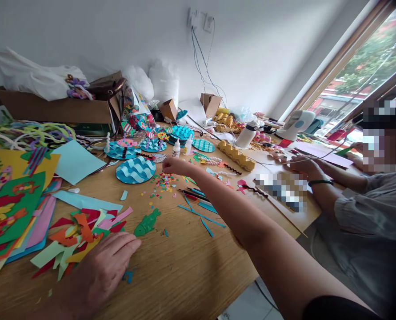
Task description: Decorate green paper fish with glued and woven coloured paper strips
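Observation:
My left hand [106, 260] rests on the table at the lower left with its fingers lying flat. Loose coloured paper strips [84, 233] are beside it, and a green paper fish [147, 223] lies just beyond its fingertips. My right hand [174, 166] reaches far forward, fingers closed and turned down; anything pinched in them is hidden. Below that hand, small coloured paper dots [164, 181] are scattered on the wood. A blue disc with wavy pale strips [135, 170] lies to its left. Behind it stand two small white glue bottles [176, 148].
Stacked coloured paper sheets [27, 209] occupy the left. Pencils and blue strips [198, 205] lie under my right arm. A yellow egg-carton strip [236, 155] and a white bottle [246, 134] stand farther back. At right, another person's hand [306, 165] is on the table.

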A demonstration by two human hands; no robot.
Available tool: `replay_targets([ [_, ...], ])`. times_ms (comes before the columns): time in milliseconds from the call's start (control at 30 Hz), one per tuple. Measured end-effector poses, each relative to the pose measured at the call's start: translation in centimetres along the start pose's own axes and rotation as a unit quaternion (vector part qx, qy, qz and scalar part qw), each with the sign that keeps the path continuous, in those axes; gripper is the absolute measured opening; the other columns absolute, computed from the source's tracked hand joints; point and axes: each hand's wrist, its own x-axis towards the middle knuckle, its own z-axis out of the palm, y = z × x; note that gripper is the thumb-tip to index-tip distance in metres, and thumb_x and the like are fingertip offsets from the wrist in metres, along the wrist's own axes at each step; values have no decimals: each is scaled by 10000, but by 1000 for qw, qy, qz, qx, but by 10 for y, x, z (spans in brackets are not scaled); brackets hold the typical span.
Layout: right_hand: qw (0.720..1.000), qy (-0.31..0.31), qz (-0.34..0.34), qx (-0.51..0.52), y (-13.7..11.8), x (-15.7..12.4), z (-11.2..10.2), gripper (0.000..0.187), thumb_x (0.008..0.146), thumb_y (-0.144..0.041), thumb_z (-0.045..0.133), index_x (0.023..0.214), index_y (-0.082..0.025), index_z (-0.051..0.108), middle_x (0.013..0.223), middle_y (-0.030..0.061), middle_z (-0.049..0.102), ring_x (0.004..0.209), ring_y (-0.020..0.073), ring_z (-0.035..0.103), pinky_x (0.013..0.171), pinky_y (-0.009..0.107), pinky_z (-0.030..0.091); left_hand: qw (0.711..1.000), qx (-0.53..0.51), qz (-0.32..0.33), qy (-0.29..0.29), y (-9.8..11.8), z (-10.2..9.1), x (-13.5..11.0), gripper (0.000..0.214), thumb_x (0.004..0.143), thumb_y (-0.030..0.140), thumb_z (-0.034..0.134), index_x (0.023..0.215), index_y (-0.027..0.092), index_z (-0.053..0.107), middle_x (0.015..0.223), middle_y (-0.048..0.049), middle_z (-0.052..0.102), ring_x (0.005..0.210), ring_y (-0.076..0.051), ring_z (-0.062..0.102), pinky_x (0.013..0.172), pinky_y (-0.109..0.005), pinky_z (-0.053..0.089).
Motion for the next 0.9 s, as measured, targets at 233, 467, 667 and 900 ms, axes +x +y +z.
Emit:
replay_targets([
  [233, 981, 18, -7, 191, 2, -31, 5, 92, 765, -182, 502, 695, -148, 454, 599, -43, 498, 529, 46, 467, 553, 178, 427, 996, -68, -55, 17, 0, -3, 5, 249, 837, 166, 390, 933, 218, 614, 871, 0, 701, 814, -118, 660, 757, -162, 502],
  [467, 895, 5, -33, 445, -20, -59, 14, 137, 665, -136, 612, 675, -150, 476, 586, -57, 530, 526, 46, 492, 540, 169, 405, 902, -267, -324, -100, -12, -12, 58, 282, 806, 415, 438, 901, 220, 620, 838, -20, 705, 783, -190, 658, 646, -269, 517],
  [667, 923, 68, -100, 367, -41, -71, 27, 138, 661, -148, 614, 685, -154, 479, 573, -71, 480, 531, 54, 446, 525, 176, 359, 862, -343, -360, -97, -30, 6, 101, 309, 739, 410, 497, 888, 154, 586, 821, -30, 638, 743, -164, 582, 649, -278, 459],
  [900, 975, 144, -86, 143, -42, -72, 36, 68, 706, -180, 584, 744, -150, 536, 653, -44, 535, 604, 72, 491, 553, 184, 341, 870, -330, -354, -92, -32, 18, 105, 230, 723, 378, 481, 731, 161, 557, 630, 26, 519, 607, -126, 479, 587, -247, 384],
])
